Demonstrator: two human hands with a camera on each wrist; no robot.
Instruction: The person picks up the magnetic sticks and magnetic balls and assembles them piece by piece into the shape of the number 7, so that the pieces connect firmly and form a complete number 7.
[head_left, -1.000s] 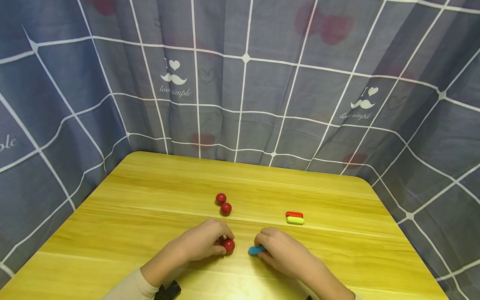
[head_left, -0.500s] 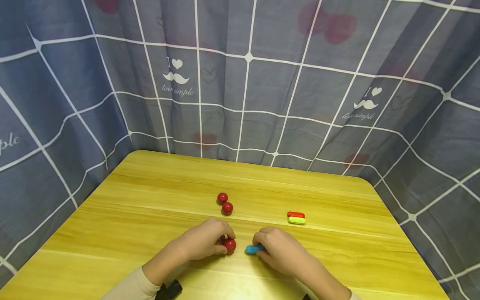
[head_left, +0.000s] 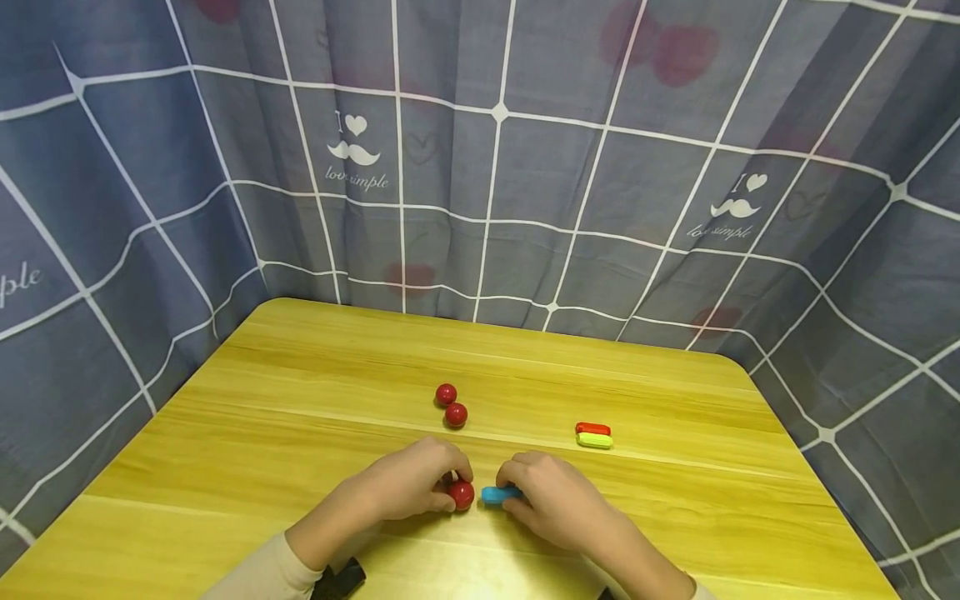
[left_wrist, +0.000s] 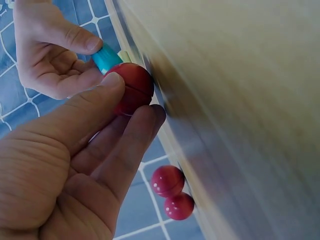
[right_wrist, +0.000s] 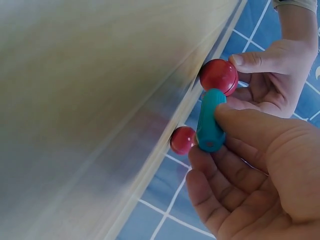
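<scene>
Thumb and fingers of my left hand [head_left: 408,483] pinch a shiny red ball [head_left: 462,497] near the front middle of the table. Just to its right, my right hand [head_left: 558,502] pinches a short, blue, ridged stick [head_left: 493,496] with rounded ends. In the head view a narrow gap shows between the stick's tip and the ball. From the right wrist the blue stick [right_wrist: 210,122] overlaps the lower edge of the red ball [right_wrist: 218,76]. The left wrist view has the red ball [left_wrist: 134,85] partly covering the stick [left_wrist: 106,58].
Farther back on the wooden table [head_left: 315,358] lie two more red balls, a rear one [head_left: 446,394] and a nearer one [head_left: 456,415], side by side. A red stick [head_left: 593,428] and a yellow-green stick [head_left: 595,441] lie together at right. A grey-blue curtain [head_left: 450,167] hangs behind.
My right hand has moved left with the blue stick, narrowing the gap to the red ball. My left hand keeps its hold on the ball, nearly still.
</scene>
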